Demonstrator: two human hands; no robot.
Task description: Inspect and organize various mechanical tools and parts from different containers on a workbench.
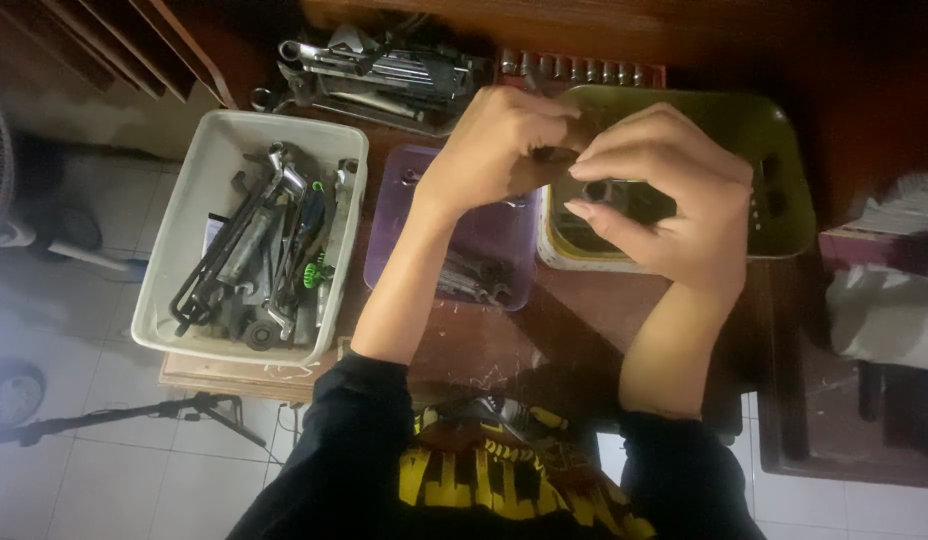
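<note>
Small dark metal part (596,190) held over green bin (774,130), pinched between both hands. Right hand (669,195) fingers (624,225) curled close round it, thumb beneath. Left hand (499,150) fingers bent nearly closed, tips touching part's far end. Purple tray (484,235) just beside, white tool bin (184,230) further left on bench (484,350)

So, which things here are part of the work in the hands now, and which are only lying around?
In use:
left hand
right hand
small dark metal part, pinched between both
green basket, under the hands

Lying about:
white bin of wrenches
purple tray
socket rail
tool pile
</note>
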